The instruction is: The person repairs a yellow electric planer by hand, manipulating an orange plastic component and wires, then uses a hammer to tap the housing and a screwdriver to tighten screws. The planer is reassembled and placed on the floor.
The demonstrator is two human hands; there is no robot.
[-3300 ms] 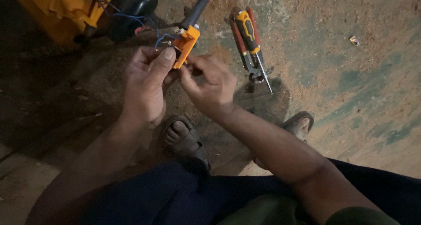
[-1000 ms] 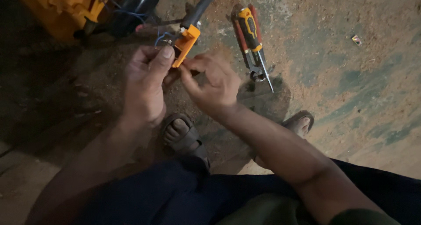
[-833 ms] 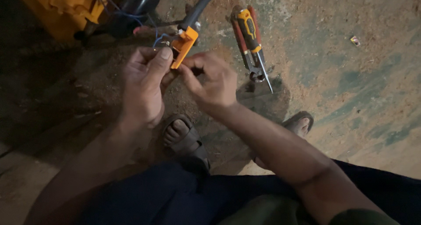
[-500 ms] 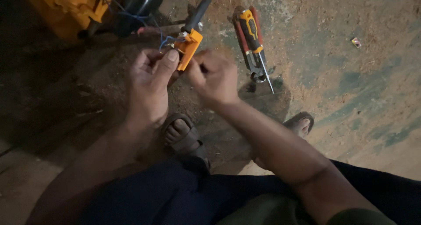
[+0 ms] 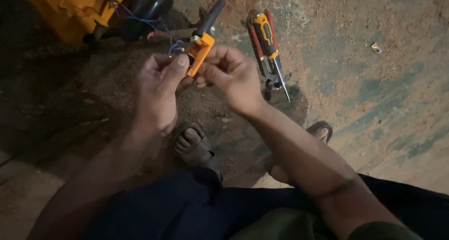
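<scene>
My left hand [image 5: 159,88] and right hand [image 5: 234,74] both grasp one orange switch part [image 5: 200,54]. Two screwdrivers [image 5: 265,39] lie on the floor [image 5: 374,104] at two o'clock; one yellow tool body [image 5: 70,10] at ten.

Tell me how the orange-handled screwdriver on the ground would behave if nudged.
The orange-handled screwdriver looks rigid, so it should shift as one piece. Its rounded handle might roll, though the pliers lying against it and the gritty dirt floor would probably stop it.

Two hands (left hand [image 5: 156,88], right hand [image 5: 234,74]), one orange part [image 5: 200,54], two screwdrivers [image 5: 266,46], two sandals [image 5: 196,146], one yellow machine [image 5: 70,10].
</scene>
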